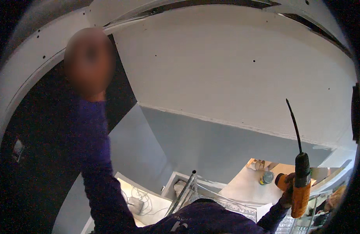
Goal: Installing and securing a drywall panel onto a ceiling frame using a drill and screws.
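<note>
Your right hand (288,193) wraps the orange-and-black drill (302,191) at the near right, seemingly so its long thin black bit (295,126) points up toward the flat white board (211,70), while your left hand (89,62), far left, is too blurry to tell wide or narrow.

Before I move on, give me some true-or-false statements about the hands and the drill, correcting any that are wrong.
1. The right hand holds the drill. True.
2. The drill is entirely blue. False: it is orange and black.
3. The left hand is at the picture's upper left. True.
4. The left hand also holds the drill. False: it is well apart from it.
5. The bit is short and stubby. False: it is long and slender.
6. The left sleeve is purple. True.
</note>
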Available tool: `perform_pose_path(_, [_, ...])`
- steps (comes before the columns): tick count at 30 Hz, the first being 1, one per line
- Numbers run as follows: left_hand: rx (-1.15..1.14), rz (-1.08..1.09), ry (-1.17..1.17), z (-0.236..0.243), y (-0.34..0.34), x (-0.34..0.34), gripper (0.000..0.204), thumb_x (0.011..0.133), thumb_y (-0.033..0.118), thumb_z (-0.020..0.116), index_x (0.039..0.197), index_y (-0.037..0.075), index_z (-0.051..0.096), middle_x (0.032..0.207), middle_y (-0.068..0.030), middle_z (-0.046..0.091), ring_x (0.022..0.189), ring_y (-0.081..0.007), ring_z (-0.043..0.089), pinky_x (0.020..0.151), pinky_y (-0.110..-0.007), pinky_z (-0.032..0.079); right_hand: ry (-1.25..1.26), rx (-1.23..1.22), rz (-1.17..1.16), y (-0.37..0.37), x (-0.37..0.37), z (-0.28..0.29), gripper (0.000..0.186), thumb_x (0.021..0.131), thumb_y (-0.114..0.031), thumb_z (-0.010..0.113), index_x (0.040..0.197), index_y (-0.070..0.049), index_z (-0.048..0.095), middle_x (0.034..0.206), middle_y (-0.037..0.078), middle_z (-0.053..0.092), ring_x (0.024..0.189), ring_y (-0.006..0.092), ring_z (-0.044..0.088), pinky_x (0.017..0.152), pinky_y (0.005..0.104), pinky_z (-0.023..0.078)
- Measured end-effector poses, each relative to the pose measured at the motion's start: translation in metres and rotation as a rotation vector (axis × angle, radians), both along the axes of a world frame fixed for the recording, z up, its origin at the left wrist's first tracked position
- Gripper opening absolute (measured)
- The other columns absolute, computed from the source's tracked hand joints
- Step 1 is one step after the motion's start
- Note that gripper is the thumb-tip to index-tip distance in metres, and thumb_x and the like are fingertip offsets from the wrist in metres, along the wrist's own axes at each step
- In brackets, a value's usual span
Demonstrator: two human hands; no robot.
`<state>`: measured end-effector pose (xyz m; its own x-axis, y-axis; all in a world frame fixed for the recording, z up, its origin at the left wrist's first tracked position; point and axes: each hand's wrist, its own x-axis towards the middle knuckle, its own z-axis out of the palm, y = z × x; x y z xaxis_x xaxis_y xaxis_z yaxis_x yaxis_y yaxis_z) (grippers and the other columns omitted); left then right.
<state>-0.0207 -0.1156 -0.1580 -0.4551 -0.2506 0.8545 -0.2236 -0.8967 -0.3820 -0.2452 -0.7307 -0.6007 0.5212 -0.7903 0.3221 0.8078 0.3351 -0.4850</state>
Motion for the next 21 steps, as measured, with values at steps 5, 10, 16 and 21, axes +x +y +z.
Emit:
perform_pose_path(5, [0.055, -0.335, 0.432, -0.034, -0.030, 0.109, 0.022, 0.084, 0.014, 0.076, 0.105, 0.012, 0.069, 0.089, -0.0138, 0.070, 0.075, -0.0291, 0.070, 0.069, -0.035, 0.056, -0.002, -0.208, 0.035, -0.017, -0.021, -0.029, 0.054, 0.107, -0.032, 0.040, 0.152, -0.006, 0.024, 0.153, 0.011, 0.037, 0.142, 0.0196, 0.028, 0.122, 0.0329, 0.012])
perform_pose_path(10, [-0.205, -0.237, 0.618, -0.004, -0.036, 0.217, 0.033, 0.092, 0.032, 0.065, 0.121, 0.016, 0.066, 0.091, -0.0170, 0.072, 0.080, -0.0364, 0.070, 0.073, -0.044, 0.056, 1.028, -1.470, -0.460, 0.141, -0.056, 0.170, 0.047, 0.095, -0.014, 0.054, 0.141, -0.006, 0.050, 0.137, 0.016, 0.058, 0.123, 0.0250, 0.056, 0.105, 0.0362, 0.044])
perform_pose_path(16, [-0.181, -0.154, 0.278, 0.029, -0.031, 0.300, 0.031, 0.099, 0.042, 0.052, 0.123, 0.027, 0.066, 0.100, -0.0130, 0.073, 0.088, -0.0378, 0.069, 0.074, -0.048, 0.055, 1.061, -0.739, -0.475, 0.137, -0.124, 0.088, 0.045, 0.100, -0.023, 0.054, 0.140, -0.004, 0.046, 0.132, 0.012, 0.054, 0.123, 0.0209, 0.050, 0.109, 0.0297, 0.035])
perform_pose_path(21, [-0.233, -0.318, 0.439, 0.030, -0.026, 0.320, 0.026, 0.098, 0.038, 0.056, 0.117, 0.027, 0.070, 0.101, -0.0108, 0.074, 0.090, -0.0359, 0.070, 0.078, -0.044, 0.054, 0.746, -0.570, -0.587, 0.073, -0.218, -0.083, 0.045, 0.102, -0.031, 0.055, 0.137, -0.006, 0.043, 0.121, 0.006, 0.053, 0.116, 0.0145, 0.047, 0.107, 0.0222, 0.029])
